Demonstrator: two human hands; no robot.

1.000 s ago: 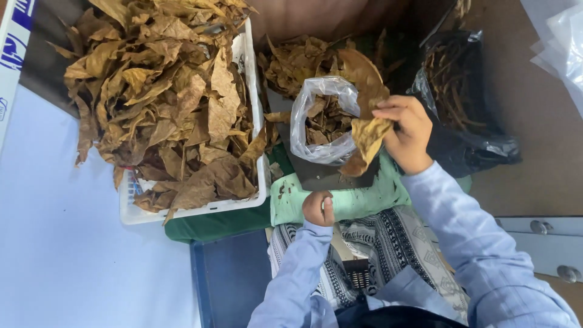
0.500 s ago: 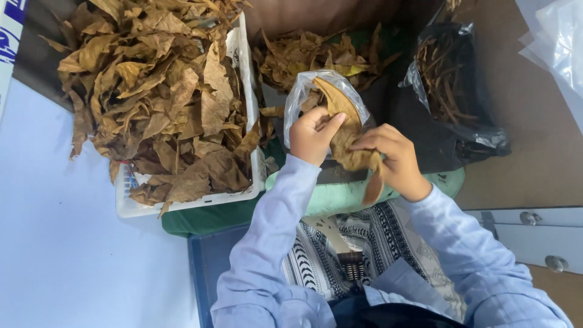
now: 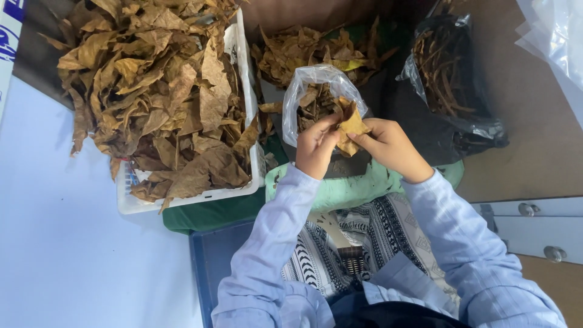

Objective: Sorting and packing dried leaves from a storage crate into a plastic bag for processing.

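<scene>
Both my hands meet over a crumpled dry brown leaf (image 3: 351,126) at the mouth of a small clear plastic bag (image 3: 306,85) holding leaf pieces. My left hand (image 3: 316,149) pinches the leaf's left side, next to the bag's rim. My right hand (image 3: 392,149) grips the leaf from the right. Pale blue sleeves cover both my forearms. The bag rests on a dark surface above a light green cloth (image 3: 352,188).
A white basket (image 3: 246,182) heaped with large dry brown leaves stands at the left. A loose pile of leaves (image 3: 303,51) lies behind the bag. A black plastic bag (image 3: 467,130) of stems sits at the right. Patterned cloth (image 3: 376,237) covers my lap.
My left hand rose from my lap to join the right at the bag. The leaf has been crumpled smaller between both hands and now sits lower at the bag's mouth.
</scene>
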